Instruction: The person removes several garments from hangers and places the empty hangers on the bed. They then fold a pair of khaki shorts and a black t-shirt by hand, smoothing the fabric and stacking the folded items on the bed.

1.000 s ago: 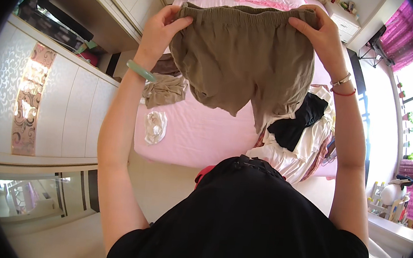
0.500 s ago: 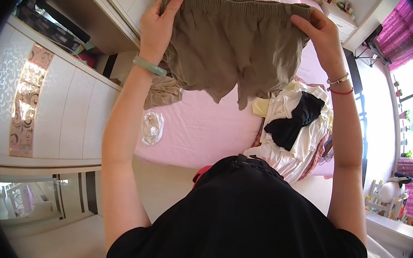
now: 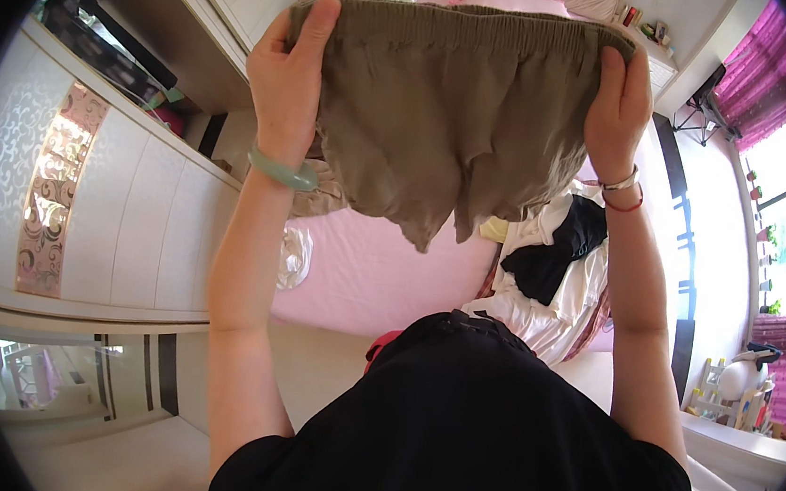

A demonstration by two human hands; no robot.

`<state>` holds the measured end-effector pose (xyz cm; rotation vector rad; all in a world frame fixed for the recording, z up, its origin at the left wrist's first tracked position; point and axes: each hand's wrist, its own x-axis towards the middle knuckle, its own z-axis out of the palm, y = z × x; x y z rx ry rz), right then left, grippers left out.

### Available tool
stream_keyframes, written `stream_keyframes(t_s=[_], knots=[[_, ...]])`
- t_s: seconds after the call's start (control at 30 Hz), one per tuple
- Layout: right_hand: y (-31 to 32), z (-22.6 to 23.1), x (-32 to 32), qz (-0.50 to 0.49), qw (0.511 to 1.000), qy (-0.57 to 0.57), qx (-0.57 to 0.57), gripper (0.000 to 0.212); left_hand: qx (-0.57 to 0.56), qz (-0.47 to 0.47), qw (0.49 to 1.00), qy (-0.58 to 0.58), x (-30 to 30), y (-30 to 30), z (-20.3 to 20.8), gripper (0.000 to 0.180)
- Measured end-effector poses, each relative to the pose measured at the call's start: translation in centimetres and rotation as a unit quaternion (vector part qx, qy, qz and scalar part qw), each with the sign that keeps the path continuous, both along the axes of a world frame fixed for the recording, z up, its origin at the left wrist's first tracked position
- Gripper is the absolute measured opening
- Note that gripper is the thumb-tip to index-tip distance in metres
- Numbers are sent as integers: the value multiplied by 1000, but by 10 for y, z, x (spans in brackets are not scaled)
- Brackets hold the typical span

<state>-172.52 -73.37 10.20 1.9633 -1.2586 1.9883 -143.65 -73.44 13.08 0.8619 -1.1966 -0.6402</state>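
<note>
"How do our hands stand?"

"Our left hand (image 3: 288, 79) is clamped on one end of the waistband, its thumb lying on the front of the cloth. Our right hand (image 3: 622, 102) pinches the other end, thumb in front too. The two are well apart, with the elastic band stretched between them."

"And what are we holding?"

"A pair of olive-brown woven cloth shorts (image 3: 452, 119) with a gathered elastic waistband (image 3: 461, 30). We have them up in the air in front of us, waistband uppermost, both legs hanging loose and creased."

"What do we wear at the wrists?"

"A pale green, smooth round bangle (image 3: 284, 172) on the left; a thin silvery bracelet (image 3: 622, 181) and a narrow red cord (image 3: 624, 206) on the right."

"What do we see past the shorts?"

"A bed with a plain pink sheet (image 3: 371, 272), seen below and behind them. Toward our left lie a crumpled beige garment (image 3: 324, 196), partly hidden by our arm, and a small bunched white cloth (image 3: 294, 260) just nearer to us."

"And toward our right?"

"A black soft garment (image 3: 553, 251) rests on a loose heap of cream-white clothes (image 3: 522, 329), with a pale yellow cloth (image 3: 495, 228) at the heap's far left edge. Further out, a magenta curtain (image 3: 761, 54) hangs by the window."
</note>
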Motion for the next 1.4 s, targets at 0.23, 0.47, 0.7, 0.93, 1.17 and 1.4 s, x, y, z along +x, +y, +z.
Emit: stream_keyframes(t_s=[0.23,0.47,0.7,0.93,1.17,1.4], knots=[[44,29,3,236,956,2,-176,33,-234,-5,971,42,2,21,18,60],[1,45,59,454,860,-217,87,48,-154,-656,730,113,-29,-41,33,56],[-6,27,85,344,935,-66,-51,34,-67,-365,921,114,-48,-24,19,54],[9,54,77,307,944,34,-119,21,0,-374,924,82,-50,3,23,51],[16,60,67,341,931,81,-99,30,23,-521,835,175,-47,13,16,48],[11,54,61,314,942,104,-50,50,44,-496,859,116,-49,3,16,46]])
